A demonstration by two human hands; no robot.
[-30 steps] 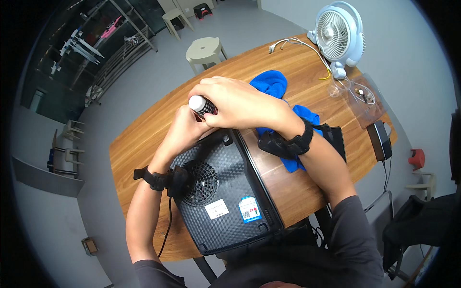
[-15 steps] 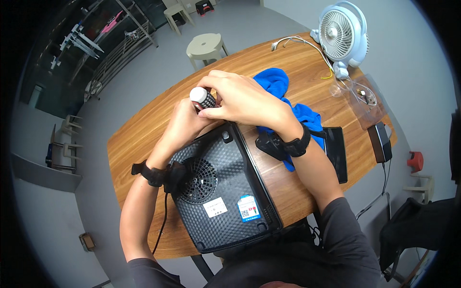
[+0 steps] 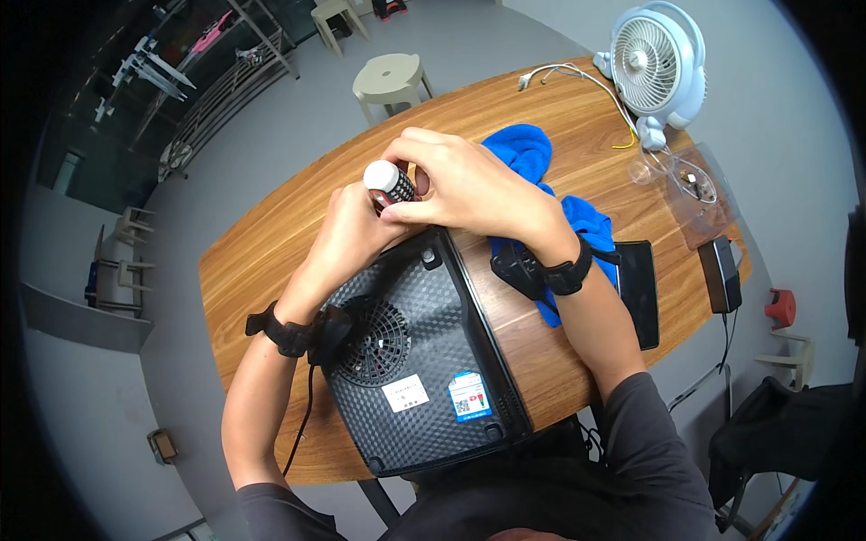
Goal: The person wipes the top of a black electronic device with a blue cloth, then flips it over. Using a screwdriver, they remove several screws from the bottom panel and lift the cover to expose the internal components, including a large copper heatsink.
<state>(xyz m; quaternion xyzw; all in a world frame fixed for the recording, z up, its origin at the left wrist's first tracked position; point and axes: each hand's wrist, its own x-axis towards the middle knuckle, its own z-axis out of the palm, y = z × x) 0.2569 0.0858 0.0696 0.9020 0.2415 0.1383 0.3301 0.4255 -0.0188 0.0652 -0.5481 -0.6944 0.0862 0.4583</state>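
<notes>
- Looking down, we see a black, flat, square appliance with a honeycomb-patterned plastic underside lying upside down at the near edge of the oval wooden table, its round fan grille and two stickers facing up.
- Our left forearm comes in from the lower left, a black wrist strap around it, and crosses the appliance's left side toward its far corner.
- Our left hand is curled, fingers closed around the lower part of a small dark cylindrical tool handle with a white rounded cap; the handle stands just beyond the far corner of the appliance.
- Our right forearm enters from the lower right, bent at the elbow, with a black strap and a small black device at the wrist.
- Our right hand arches over from the right, its fingertips pinched on the upper part of the same handle, touching the left hand.
- Just behind the right wrist lies a crumpled bright blue cloth, and to its right a flat black rectangular slab.
- Farther off, at the table's far right end, stand a pale blue desk fan, white cables and a clear plastic bag.
- Beyond the table a beige plastic stool stands on the grey floor.
</notes>
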